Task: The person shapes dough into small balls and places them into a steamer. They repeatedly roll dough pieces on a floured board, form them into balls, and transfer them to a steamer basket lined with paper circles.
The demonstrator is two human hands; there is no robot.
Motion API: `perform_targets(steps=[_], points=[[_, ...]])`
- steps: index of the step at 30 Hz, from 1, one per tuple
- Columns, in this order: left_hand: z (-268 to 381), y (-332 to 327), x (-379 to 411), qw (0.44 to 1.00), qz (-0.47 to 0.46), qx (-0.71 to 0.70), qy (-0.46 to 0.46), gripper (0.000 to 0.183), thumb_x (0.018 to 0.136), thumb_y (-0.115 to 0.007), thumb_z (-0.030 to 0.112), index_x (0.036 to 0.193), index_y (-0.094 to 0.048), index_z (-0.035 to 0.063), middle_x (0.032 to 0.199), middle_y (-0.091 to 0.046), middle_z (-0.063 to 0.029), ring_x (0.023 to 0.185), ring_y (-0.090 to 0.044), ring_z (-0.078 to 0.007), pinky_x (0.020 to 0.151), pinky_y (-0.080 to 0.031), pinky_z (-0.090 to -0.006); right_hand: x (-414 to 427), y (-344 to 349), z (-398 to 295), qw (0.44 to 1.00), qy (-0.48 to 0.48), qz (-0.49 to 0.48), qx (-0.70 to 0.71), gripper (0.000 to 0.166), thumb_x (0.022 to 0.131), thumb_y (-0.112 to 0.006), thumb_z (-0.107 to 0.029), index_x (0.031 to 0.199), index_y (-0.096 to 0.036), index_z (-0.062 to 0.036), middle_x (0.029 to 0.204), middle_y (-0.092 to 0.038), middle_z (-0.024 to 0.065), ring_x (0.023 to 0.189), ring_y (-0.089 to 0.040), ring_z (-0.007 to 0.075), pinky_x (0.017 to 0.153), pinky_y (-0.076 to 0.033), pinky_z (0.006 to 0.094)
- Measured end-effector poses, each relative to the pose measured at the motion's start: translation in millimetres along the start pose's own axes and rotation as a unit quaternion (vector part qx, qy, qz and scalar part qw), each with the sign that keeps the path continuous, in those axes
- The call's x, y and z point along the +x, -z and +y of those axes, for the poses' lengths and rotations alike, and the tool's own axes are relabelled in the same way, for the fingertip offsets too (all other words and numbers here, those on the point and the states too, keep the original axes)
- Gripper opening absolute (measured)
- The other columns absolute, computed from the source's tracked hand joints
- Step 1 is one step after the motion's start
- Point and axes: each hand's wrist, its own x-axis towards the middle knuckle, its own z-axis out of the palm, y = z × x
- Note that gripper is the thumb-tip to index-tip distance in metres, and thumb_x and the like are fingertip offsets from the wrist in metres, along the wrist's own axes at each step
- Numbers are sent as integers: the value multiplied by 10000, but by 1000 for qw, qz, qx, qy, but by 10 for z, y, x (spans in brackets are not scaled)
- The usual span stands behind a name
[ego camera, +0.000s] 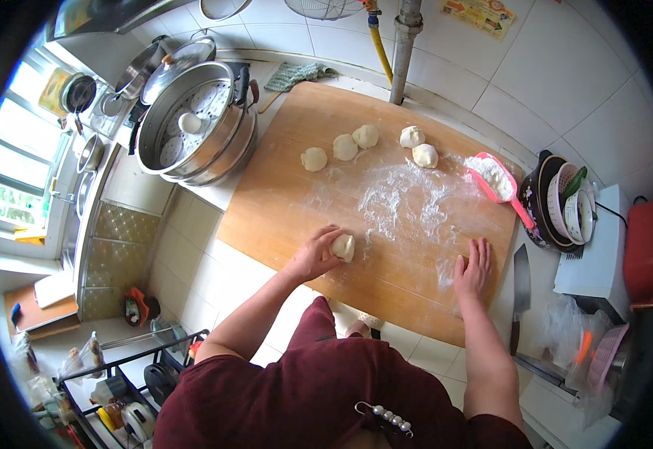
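Near the front edge of a wooden board (281,213), my left hand (318,255) curls around a ball of dough (343,248), thumb and fingers against its side. My right hand (474,269) lies palm down toward the board's right side, fingers stretched out, holding nothing. Between and beyond the hands, loose white flour (399,202) is smeared over the wood. Farther back sit several more dough balls, among them one at the left (314,160) and a pair at the right, whose nearer ball (425,156) touches the other. A pink scoop (510,196) full of flour rests at the right rear.
A steel steamer pot (236,146) stands left of the board, with one pale dough piece (190,123) inside. A cleaver (521,280) lies along the right, below stacked bowls and baskets (545,224). Behind the board rises a metal pipe (406,50); a green cloth (295,76) lies nearby.
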Motion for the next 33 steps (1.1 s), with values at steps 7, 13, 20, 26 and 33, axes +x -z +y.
perform_targets(steps=[7,13,20,26,33], points=[[147,-444,-224,989,6,-148,13,649,756,-647,85,1363,-425,27,1341,-467,-197,1216,-492,-337,1008,-416,-356,-198,-1,-1607,923,89,-171,333,548,799,-685,-184,1283,-494,-14,1313,-501,200,1177,-510,375,983,-430,429],[394,-776,-69,986,109,-127,21,449,879,-533,145,1302,-472,6,1095,-607,-169,1049,-567,-312,934,-423,-379,-397,-120,-1822,901,39,-179,394,497,742,-699,-76,1219,-561,-63,1034,-600,168,956,-600,339,808,-505,397],[362,-781,811,975,161,155,-18,343,902,-526,227,1200,-556,60,868,-642,-155,921,-586,-318,810,-458,-396,-90,-215,-1777,895,-110,-205,381,327,751,-671,-93,1061,-598,-23,884,-637,167,826,-622,342,739,-503,426],[284,-791,558,945,160,-240,153,224,938,-489,147,1125,-592,80,868,-636,-143,799,-625,-296,720,-498,-371,63,-289,-1730,909,-28,-162,384,228,749,-662,-88,966,-610,-46,850,-634,147,787,-625,338,698,-498,428],[340,-863,619,980,170,103,9,201,902,-525,181,1077,-610,127,898,-649,-153,829,-628,-355,698,-511,-446,-82,-379,-1715,855,-79,-143,493,279,848,-563,-15,1127,-555,-31,922,-670,89,766,-622,181,661,-491,300]])
